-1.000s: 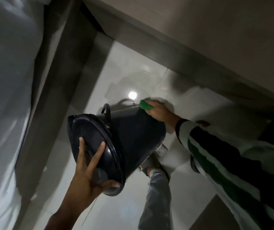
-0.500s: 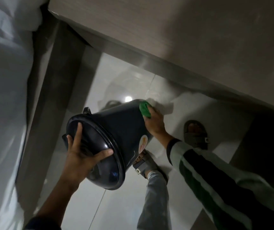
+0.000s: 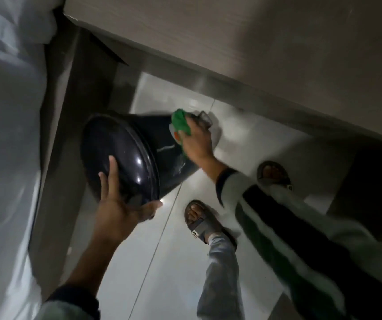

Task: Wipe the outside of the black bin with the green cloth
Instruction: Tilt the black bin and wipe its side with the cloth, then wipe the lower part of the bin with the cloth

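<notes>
Black bin (image 3: 149, 137), one — left hand (image 3: 120, 211) splayed, right hand (image 3: 197, 144) clutching one green cloth (image 3: 179, 122).

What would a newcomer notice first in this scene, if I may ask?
The glossy black plastic bin stands out at centre left, tipped with its domed lid toward the camera and steadied by the spread left hand. Next, the bright green cloth that the right hand presses against the bin's side near its base, above the shiny pale tiled floor.
</notes>
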